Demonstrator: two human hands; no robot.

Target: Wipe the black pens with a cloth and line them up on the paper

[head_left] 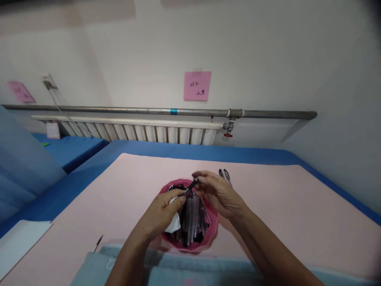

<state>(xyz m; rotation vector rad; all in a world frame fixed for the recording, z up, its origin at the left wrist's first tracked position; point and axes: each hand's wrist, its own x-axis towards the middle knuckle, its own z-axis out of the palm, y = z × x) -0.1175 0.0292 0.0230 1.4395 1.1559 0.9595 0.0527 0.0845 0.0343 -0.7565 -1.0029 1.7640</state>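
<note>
A pen with a black grip is held at a slant over the pink basket. My left hand is closed, pinching the pen's clear barrel, with a crumpled white tissue tucked in the palm. At the pen's tip, the fingers of my right hand are bent in and closed around it; exactly how they touch it is partly hidden. Beneath both hands, the basket holds several clear-barrelled pens and black pen parts.
Two pens lie behind my right hand on the pink sheet. Another pen lies near the front left, and white paper sits at the left edge. A radiator and a pipe run along the wall.
</note>
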